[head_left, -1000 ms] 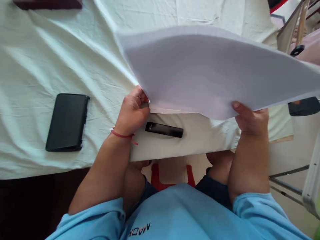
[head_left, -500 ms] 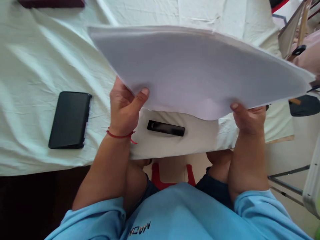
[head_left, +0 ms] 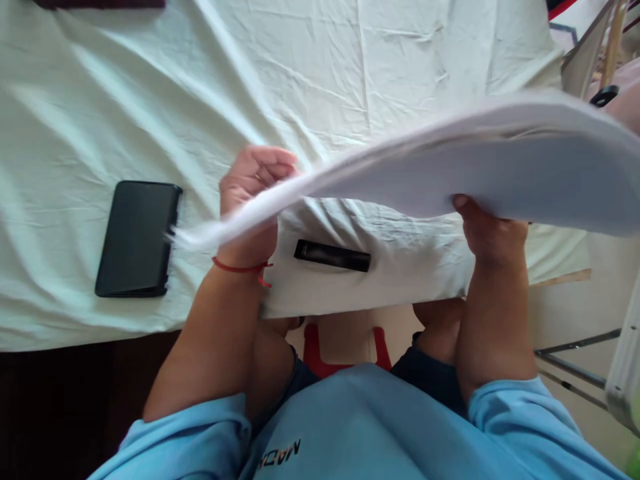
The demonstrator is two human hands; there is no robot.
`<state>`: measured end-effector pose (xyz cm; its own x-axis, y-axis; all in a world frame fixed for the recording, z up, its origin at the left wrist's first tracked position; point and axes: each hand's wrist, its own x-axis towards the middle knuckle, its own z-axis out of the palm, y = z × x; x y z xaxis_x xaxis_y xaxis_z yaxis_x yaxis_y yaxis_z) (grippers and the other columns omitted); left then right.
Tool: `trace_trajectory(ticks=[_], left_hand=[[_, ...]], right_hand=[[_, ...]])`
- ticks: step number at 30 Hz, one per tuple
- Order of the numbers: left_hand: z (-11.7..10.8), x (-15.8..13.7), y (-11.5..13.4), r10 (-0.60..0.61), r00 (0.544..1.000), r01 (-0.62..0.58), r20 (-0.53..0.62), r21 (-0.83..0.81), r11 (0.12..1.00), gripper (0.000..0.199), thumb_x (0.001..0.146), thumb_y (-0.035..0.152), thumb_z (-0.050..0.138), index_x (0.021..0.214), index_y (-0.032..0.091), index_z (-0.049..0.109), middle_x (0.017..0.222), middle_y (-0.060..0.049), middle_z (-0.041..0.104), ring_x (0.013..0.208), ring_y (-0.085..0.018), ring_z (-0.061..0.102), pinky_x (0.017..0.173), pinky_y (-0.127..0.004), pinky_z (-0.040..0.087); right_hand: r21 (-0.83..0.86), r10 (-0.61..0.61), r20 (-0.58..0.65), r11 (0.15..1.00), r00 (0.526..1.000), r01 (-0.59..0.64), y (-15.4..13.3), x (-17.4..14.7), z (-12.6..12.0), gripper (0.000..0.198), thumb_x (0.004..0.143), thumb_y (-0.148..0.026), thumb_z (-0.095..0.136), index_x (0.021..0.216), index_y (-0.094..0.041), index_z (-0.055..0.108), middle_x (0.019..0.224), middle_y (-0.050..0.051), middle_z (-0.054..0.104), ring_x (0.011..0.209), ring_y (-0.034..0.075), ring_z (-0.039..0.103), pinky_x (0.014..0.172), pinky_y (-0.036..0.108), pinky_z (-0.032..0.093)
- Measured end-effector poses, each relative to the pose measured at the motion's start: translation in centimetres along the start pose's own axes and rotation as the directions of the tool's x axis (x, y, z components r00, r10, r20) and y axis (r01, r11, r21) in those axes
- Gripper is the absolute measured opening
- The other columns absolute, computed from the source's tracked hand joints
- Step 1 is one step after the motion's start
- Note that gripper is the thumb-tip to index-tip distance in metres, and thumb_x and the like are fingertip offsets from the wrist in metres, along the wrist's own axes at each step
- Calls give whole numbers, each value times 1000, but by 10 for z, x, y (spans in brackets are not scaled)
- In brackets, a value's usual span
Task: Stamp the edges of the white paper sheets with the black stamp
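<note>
A stack of white paper sheets (head_left: 540, 173) bows across the space above the cloth, its left end thin and blurred by motion. My right hand (head_left: 493, 227) grips its lower edge, thumb on the near face and fingers hidden underneath. At the left, my left hand (head_left: 245, 180) has its fingers bent behind the paper, while the drooping end passes in front of its thumb and wrist. A red string bracelet circles that wrist. Under the paper, a small black oblong object (head_left: 333, 256) lies on the cloth. To the left rests a dark phone or tablet in a case (head_left: 139, 239).
A pale wrinkled cloth (head_left: 60, 133) covers the table. A dark red item (head_left: 100, 3) is cut off at the top left. Below the table edge shows a red stool (head_left: 314, 350). Metal frame legs (head_left: 575, 353) stand at the right.
The stack has tilted and curled, its left end dropping toward me over my left wrist and its right end swinging outward. My left thumb is now hidden. Both forearms have barely moved.
</note>
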<state>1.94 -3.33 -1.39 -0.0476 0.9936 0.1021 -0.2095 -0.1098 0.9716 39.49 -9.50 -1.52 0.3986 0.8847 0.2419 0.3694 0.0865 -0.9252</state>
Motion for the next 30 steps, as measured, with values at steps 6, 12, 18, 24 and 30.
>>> trace_trajectory(ticks=[6, 12, 18, 24, 30], left_hand=[[-4, -3, -8, -73, 986, 45, 148, 183, 982, 37, 85, 51, 103, 105, 24, 90, 107, -4, 89, 104, -25, 81, 102, -38, 67], [8, -9, -4, -202, 963, 204, 179, 12, 979, 48, 97, 72, 91, 102, 24, 87, 108, -10, 87, 132, -37, 83, 119, -51, 68], [12, -9, -3, -262, 933, 265, 247, 22, 964, 63, 98, 83, 83, 114, 22, 82, 105, -13, 80, 116, -38, 85, 88, -44, 74], [8, -12, 18, -467, 819, 431, 333, 180, 884, 52, 78, 56, 111, 85, 21, 74, 74, -2, 66, 53, -10, 51, 44, -24, 38], [8, -13, 30, -412, 812, 311, 414, 290, 905, 62, 92, 55, 99, 60, 22, 58, 54, 2, 49, 52, -10, 41, 49, -27, 31]], right_hand=[[-40, 32, 1, 999, 999, -32, -2, 1, 4, 64, 67, -54, 112, 120, -31, 83, 131, 6, 85, 148, 35, 75, 138, 59, 59], [324, 98, -78, 944, 992, -68, -12, 1, 18, 63, 63, -53, 114, 110, -22, 84, 112, 7, 88, 121, 29, 83, 126, 53, 67], [376, 154, -155, 922, 976, -86, -26, 2, 22, 53, 58, -47, 114, 93, -23, 83, 100, 4, 87, 113, 26, 85, 124, 50, 69], [392, 184, -158, 913, 970, -109, -25, 3, 22, 50, 59, -41, 114, 92, -21, 83, 106, 6, 89, 115, 27, 85, 120, 48, 71], [391, 239, -139, 905, 961, -168, -23, 5, 21, 56, 56, -42, 115, 97, -20, 82, 106, 7, 89, 110, 26, 84, 117, 46, 72]])
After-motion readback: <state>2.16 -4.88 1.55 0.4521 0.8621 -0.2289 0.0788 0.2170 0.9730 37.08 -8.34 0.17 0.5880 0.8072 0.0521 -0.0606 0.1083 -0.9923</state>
